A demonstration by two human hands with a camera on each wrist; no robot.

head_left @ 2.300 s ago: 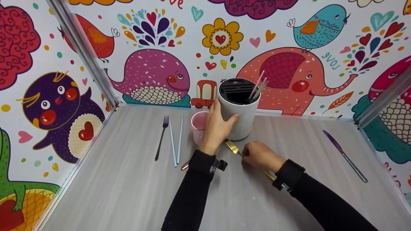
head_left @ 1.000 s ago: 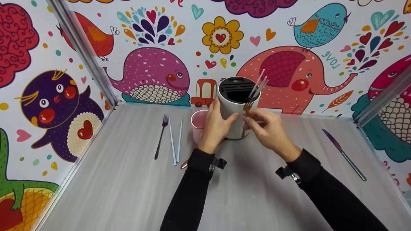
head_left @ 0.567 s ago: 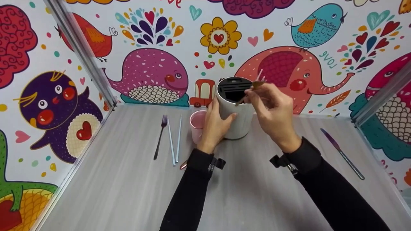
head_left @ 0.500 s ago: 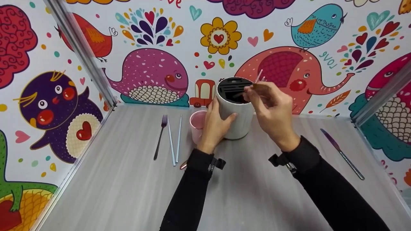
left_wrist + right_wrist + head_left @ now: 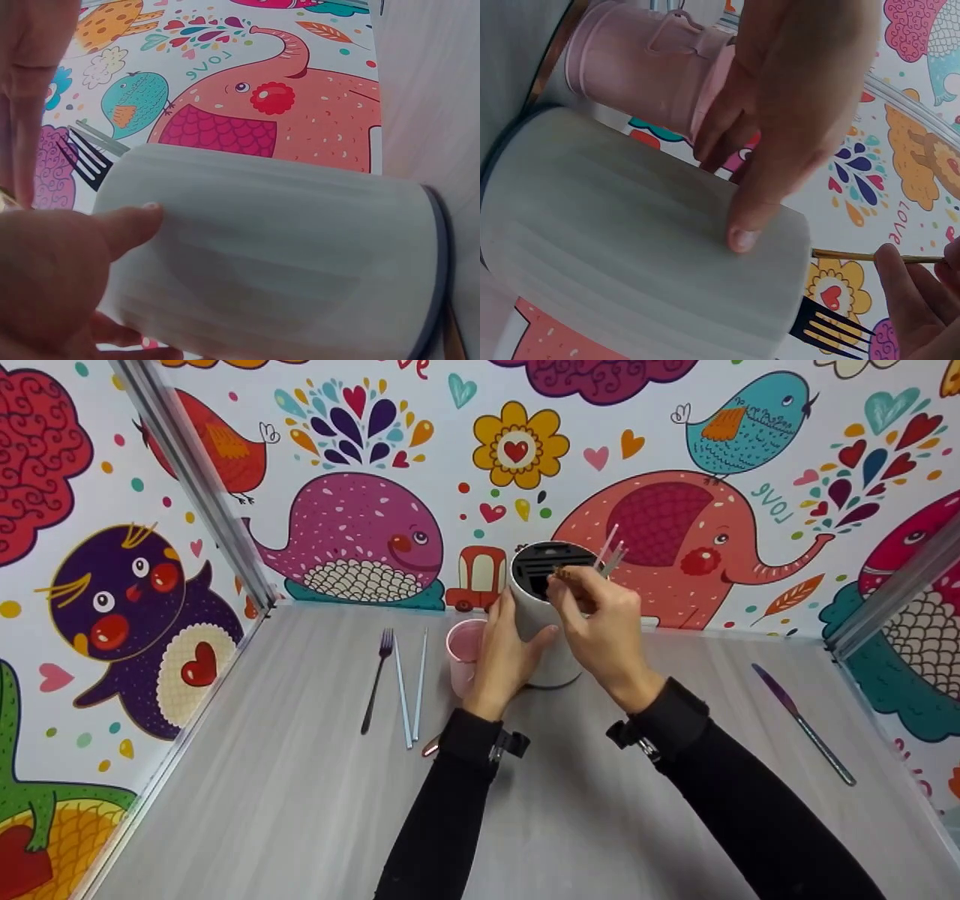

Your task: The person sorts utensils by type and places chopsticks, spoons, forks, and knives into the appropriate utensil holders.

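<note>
My left hand (image 5: 510, 652) holds the side of a white cylindrical utensil holder (image 5: 561, 669), which stands upright and has a black slotted insert. My right hand (image 5: 604, 622) is over the holder's mouth and pinches a gold fork (image 5: 561, 573). In the right wrist view the fork's thin gold handle (image 5: 847, 256) runs from the holder's rim to the fingertips. Several pale sticks (image 5: 609, 547) poke out at the right of the holder. Dark fork tines (image 5: 831, 330) also project past its rim. Left of the holder, partly behind my left hand, stands a pink cup (image 5: 461, 649).
On the left of the table lie a dark fork (image 5: 376, 679) and two pale blue chopsticks (image 5: 403, 690). A copper-coloured utensil end (image 5: 430, 745) shows by my left sleeve. To the right lies a knife (image 5: 804, 724). Patterned panels (image 5: 360, 540) border the table.
The right hand has picked the gold fork up from the table, raised it beside the holder, and moved left over its mouth, handle down. The left hand has stayed on the holder.
</note>
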